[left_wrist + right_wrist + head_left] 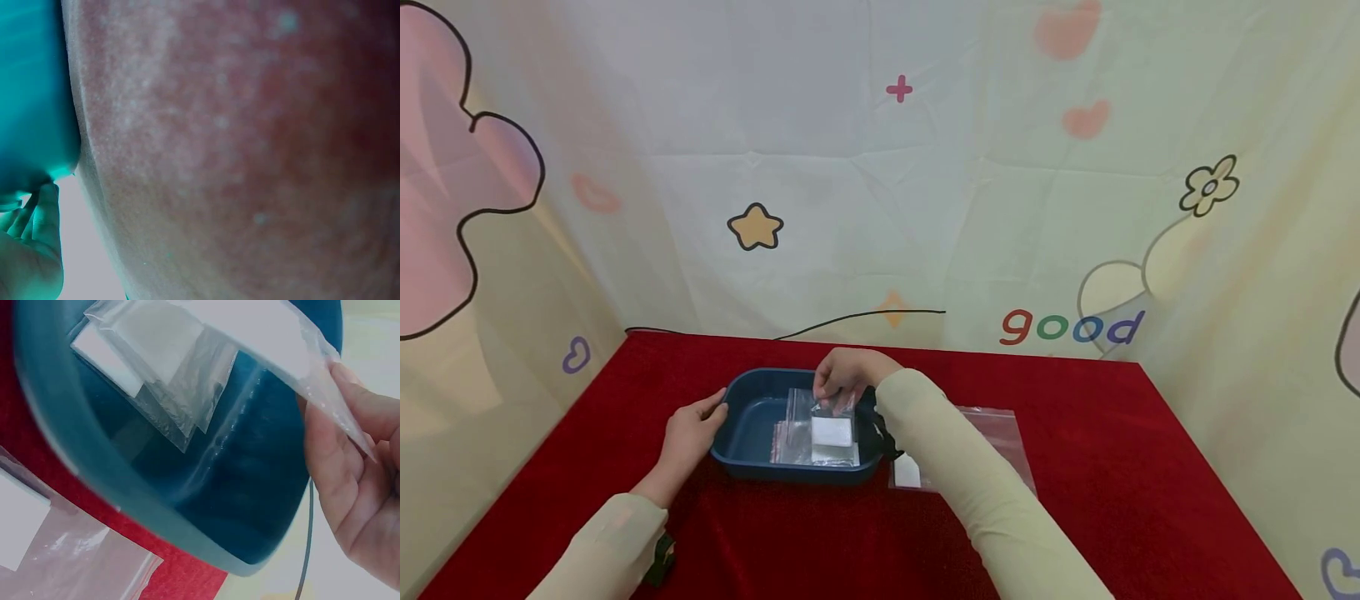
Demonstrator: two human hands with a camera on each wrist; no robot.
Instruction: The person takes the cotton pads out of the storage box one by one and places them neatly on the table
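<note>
A blue plastic tray (760, 467) stands on the red cloth. At its left end my left hand (695, 423) grips the rim; the left wrist view shows its fingertips against the tray's edge. My right hand (848, 375) is over the tray and pinches the upper edge of a small clear zip bag (275, 337) between thumb and fingers. A white flat piece (832, 432) is inside that bag. Beneath it, more clear bags (206, 387) with white flat contents lie overlapping in the tray.
A larger clear zip bag (1003, 433) with a white piece (907, 472) lies on the red cloth (1112, 467) right of the tray, partly hidden by the right sleeve (955, 467). A printed curtain (820, 250) hangs behind the table. A dark item (661, 560) is by the left sleeve.
</note>
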